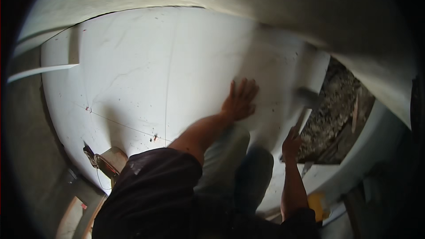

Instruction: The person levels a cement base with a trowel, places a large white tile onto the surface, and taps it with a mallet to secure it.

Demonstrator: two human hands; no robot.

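Note:
My left hand [241, 99] lies flat on a large white floor tile [212, 62], its fingers spread and holding nothing. To the right, my right hand [291, 144] is wrapped round the handle of a mallet [308, 98] with a dark head. That head is blurred and appears over the right part of the white tiling; whether it touches the surface I cannot tell. My knees [254, 168] are on or just above the tiles, between my two arms.
Rough grey mortar bed [336, 115] lies exposed at the right, beside the tile edge. A thin string [121, 126] crosses the tiles at the left, near a brown block [116, 157] with cord. Walls curve round the far side. Something yellow [317, 204] sits at lower right.

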